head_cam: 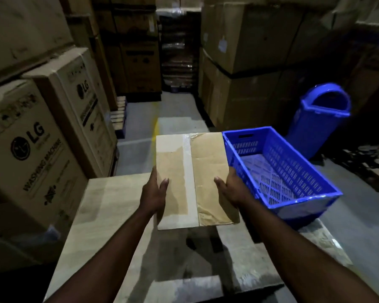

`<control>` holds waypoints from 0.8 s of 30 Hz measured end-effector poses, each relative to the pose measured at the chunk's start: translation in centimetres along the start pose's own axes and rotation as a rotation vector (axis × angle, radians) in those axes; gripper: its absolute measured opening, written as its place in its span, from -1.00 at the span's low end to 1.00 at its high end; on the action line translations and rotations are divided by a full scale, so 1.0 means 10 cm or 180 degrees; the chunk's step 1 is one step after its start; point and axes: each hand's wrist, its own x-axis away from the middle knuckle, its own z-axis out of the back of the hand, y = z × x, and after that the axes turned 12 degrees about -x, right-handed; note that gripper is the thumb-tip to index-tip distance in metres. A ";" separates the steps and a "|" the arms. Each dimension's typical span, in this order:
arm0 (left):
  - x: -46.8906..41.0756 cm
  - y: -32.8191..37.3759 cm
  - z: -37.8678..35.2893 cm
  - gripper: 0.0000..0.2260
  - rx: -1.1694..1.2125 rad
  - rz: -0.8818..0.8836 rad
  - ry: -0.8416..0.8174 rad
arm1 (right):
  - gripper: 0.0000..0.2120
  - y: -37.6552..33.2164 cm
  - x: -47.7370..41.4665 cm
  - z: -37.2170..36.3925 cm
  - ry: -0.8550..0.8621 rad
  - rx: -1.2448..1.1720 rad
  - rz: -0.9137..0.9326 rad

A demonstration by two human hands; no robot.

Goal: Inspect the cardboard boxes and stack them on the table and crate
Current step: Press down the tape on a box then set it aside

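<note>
Centrally, box (206, 162) — left grip (154, 193), right grip (233, 189) flanking

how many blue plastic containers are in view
2. A slatted crate sits just right of the held cardboard box; a tall bin stands behind it by the stacked cartons. Others may be hidden in the dark.

Table (109, 206) top free at left. Crate (293, 169) stands open-topped at right; LG cartons (31, 149) wall the left side.

A warehouse aisle: tall stacked appliance cartons (37, 154) (LG washing machines), concrete floor (140, 127).
</note>
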 end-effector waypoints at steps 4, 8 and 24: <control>-0.02 0.49 0.10 -0.54 -0.0065 -0.0281 0.0258 | -0.38 -0.09 0.02 0.48 0.0147 -0.0222 0.0242; 0.04 1.00 0.17 -0.52 -0.0051 -0.0560 0.0333 | -0.46 -0.11 0.08 0.98 0.0186 -0.0638 0.0257; 0.30 2.86 -0.47 -0.30 0.0196 -0.1024 -0.0162 | -0.28 0.58 0.26 3.12 0.0112 -0.0816 0.0441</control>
